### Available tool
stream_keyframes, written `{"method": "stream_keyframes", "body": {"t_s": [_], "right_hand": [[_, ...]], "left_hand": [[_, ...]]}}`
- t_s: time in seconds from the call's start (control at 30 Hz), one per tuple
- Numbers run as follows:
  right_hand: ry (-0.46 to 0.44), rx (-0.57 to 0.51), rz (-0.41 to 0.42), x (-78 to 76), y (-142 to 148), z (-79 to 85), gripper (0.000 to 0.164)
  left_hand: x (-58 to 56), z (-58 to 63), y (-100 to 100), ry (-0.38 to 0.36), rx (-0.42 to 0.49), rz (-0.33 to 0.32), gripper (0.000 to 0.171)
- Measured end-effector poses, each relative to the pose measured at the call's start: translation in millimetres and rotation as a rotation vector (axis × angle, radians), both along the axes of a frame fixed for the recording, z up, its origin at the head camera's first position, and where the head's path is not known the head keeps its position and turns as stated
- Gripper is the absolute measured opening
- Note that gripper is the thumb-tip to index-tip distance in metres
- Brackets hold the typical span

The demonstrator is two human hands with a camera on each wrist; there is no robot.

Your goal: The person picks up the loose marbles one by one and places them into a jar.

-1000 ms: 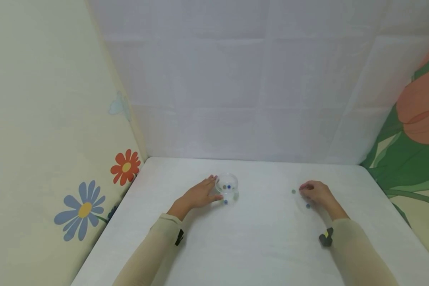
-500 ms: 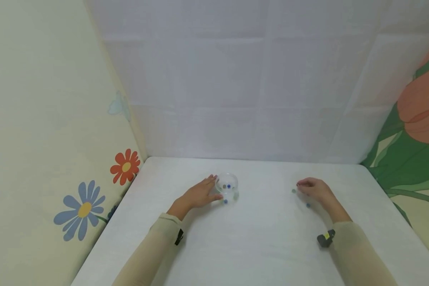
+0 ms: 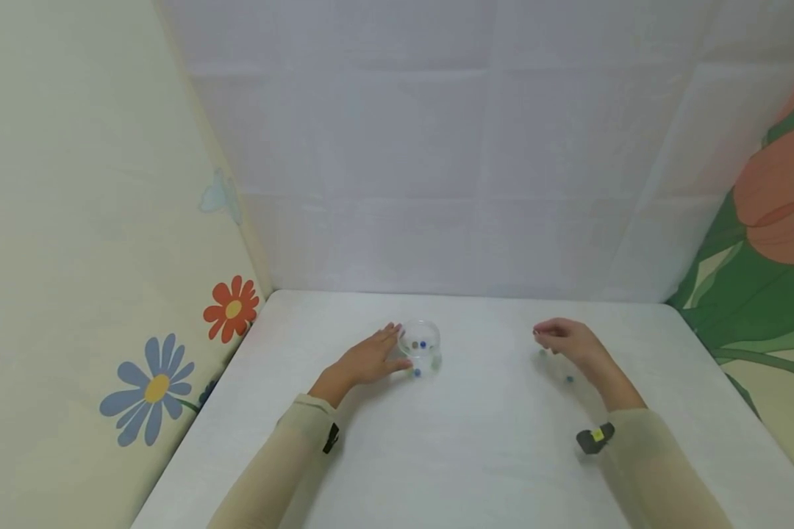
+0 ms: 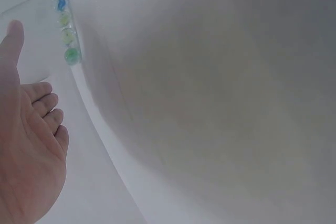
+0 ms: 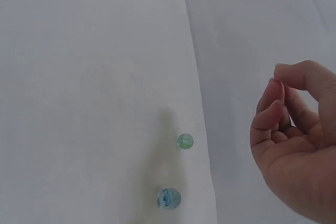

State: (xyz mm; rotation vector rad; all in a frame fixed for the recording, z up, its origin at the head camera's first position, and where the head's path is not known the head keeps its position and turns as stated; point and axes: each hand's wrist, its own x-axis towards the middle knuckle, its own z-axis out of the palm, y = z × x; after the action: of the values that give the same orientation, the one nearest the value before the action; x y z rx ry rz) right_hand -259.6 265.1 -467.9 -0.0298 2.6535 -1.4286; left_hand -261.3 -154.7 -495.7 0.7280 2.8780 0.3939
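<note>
A clear cup [image 3: 420, 322] with marbles at its base stands left of centre on the table. Blue and green marbles [image 4: 71, 56] line up along its bottom in the left wrist view. My left hand [image 3: 365, 361] touches the cup's left side, fingers extended and thumb spread along its near side. To the right, my right hand [image 3: 574, 344] is raised above the table. Its thumb and forefinger pinch together; a marble between them would be hidden by the fingertips. Below it lie a green marble [image 5: 185, 141] and a blue marble [image 5: 169, 199].
A white cloth covers the table [image 3: 476, 441], and a white sheet [image 3: 437, 147] hangs behind its far edge. Walls with printed flowers [image 3: 234, 308] border the left and right sides. Dark wrist cameras [image 3: 595, 438] sit at the cuffs.
My right hand has lifted from the table beside the marbles and shifted left, its fingertips pinched throughout. The left hand and the cup have stayed in place.
</note>
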Motion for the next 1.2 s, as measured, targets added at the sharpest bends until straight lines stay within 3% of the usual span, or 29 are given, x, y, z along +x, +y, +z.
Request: {"method": "stream_keyframes", "body": {"t_s": [0.43,0.93,1.2], "right_hand": [[0.028,-0.177,0.049,6.7,-13,10.7,0.04],[0.04,-0.165,0.083,14.3,-35,18.9,0.038],[0.084,-0.232,0.143,13.3,-50,17.7,0.034]], "left_hand": [[-2.4,-0.8,-1,0.002,-0.003,-0.002,0.088],[-1.8,-4.0,0,-0.007,0.026,0.003,0.087],[-3.1,-7.2,-2,0.014,0.018,-0.001,0.088]]}}
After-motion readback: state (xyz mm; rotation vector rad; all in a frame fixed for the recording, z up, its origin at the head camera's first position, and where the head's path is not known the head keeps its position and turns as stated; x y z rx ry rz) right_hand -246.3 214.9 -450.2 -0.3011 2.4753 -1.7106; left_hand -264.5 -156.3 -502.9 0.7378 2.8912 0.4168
